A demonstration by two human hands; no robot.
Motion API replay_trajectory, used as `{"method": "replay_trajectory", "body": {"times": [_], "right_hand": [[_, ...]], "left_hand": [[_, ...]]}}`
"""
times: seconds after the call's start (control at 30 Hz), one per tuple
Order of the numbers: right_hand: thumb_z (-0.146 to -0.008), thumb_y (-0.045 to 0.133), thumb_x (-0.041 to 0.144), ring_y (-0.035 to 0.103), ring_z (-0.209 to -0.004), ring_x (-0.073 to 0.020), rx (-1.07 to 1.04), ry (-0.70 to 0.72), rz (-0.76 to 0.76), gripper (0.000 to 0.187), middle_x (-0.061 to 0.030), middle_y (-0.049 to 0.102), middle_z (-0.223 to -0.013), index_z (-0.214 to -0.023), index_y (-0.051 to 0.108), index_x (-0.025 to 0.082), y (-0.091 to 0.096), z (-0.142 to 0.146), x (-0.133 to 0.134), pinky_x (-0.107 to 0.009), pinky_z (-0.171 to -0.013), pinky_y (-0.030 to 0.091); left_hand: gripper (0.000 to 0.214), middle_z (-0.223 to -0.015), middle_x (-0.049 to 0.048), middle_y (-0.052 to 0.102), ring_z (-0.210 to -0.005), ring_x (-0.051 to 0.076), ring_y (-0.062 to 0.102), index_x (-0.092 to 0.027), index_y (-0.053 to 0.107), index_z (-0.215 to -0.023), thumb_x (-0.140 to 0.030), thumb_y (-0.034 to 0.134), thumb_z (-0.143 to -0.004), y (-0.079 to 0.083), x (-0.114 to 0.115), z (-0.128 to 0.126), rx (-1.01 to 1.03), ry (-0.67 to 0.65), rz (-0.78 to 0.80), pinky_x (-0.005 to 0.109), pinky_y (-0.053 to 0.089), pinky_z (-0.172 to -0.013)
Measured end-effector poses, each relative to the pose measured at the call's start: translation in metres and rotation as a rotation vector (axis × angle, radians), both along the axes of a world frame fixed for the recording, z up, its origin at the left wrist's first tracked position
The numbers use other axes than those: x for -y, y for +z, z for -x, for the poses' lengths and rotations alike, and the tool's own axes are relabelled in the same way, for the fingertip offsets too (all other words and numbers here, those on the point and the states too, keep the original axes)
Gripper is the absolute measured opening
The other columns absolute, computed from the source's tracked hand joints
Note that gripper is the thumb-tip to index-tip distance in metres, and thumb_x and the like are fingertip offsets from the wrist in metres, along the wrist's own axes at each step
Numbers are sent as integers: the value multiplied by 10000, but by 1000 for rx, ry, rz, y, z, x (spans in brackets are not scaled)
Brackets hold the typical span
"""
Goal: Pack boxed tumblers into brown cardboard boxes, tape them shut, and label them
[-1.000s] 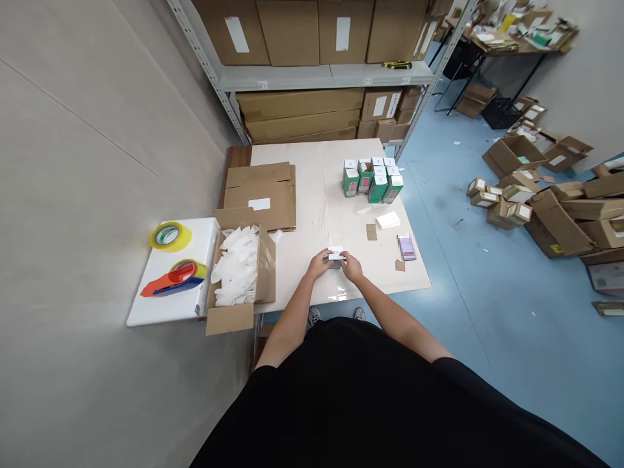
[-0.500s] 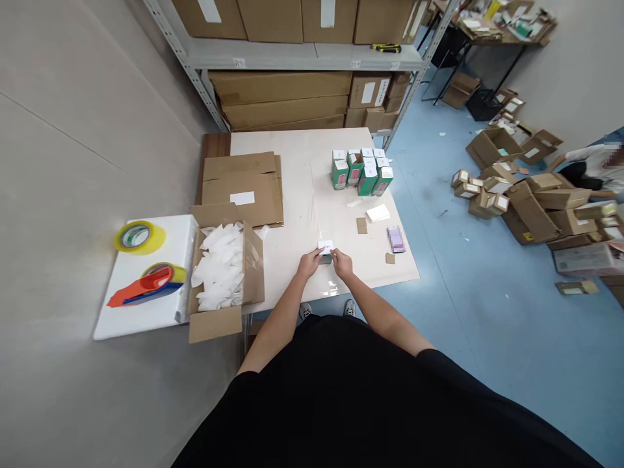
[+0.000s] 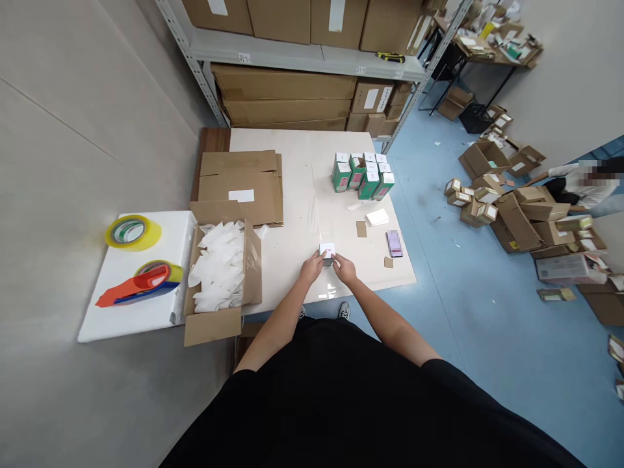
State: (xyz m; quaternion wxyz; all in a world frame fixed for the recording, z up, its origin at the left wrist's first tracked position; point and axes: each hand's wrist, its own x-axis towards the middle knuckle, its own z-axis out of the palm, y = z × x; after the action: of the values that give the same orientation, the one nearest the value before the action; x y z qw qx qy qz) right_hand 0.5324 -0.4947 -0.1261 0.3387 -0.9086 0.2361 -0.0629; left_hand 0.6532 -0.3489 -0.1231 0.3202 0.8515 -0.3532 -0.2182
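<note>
Box remains clamped between left hand and right hand, as a second ago; handling seems unfinished. Green boxes stand beyond it, rightward.

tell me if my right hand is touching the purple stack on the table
Apart: the head view shows bare tabletop between the right hand and the purple stack.

Between the open carton and the left hand, the tabletop is offering an unobstructed lane, running forward past the flattened cardboard. Green boxes are blocking the right hand farther forward; the purple stack is obstructing low passage rightward.
</note>
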Motion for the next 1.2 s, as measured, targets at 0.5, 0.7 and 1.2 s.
{"method": "replay_trajectory", "body": {"times": [0.5, 0.7, 1.2], "right_hand": [[-861, 469, 133, 718, -1125, -225, 114, -34, -267, 622, -55, 743, -1325, -1460, 589, 251, 11, -111, -22, -405, -1061, 560], [-835, 490, 86, 712, -1167, -291, -88, 132, -213, 740, -84, 732, -1338, -1560, 494, 233, 9, -168, -29, -450, -1050, 562], [-856, 596, 165, 623, -1337, -292, 142, 259, -266, 739, -136, 564, -1561, -1584, 482, 233, 43, -137, -6, -517, -1152, 510]], "left_hand": [[507, -1495, 46, 636, -1289, 224, 685, -253, 664, -1456, -135, 604, -966, 22, -11, -77, -97, 339, 212, 321, 489, -1151], [620, -1482, 27, 659, -1268, 231, 688, -276, 648, -1478, -31, 586, -912, 25, -25, -134, -80, 335, 46, 333, 481, -1153], [695, -1593, 120, 534, -1503, 256, 466, -213, 500, -1579, -114, 592, -898, 74, -33, -94, 119, 469, 168, 424, 378, -1258]]}}
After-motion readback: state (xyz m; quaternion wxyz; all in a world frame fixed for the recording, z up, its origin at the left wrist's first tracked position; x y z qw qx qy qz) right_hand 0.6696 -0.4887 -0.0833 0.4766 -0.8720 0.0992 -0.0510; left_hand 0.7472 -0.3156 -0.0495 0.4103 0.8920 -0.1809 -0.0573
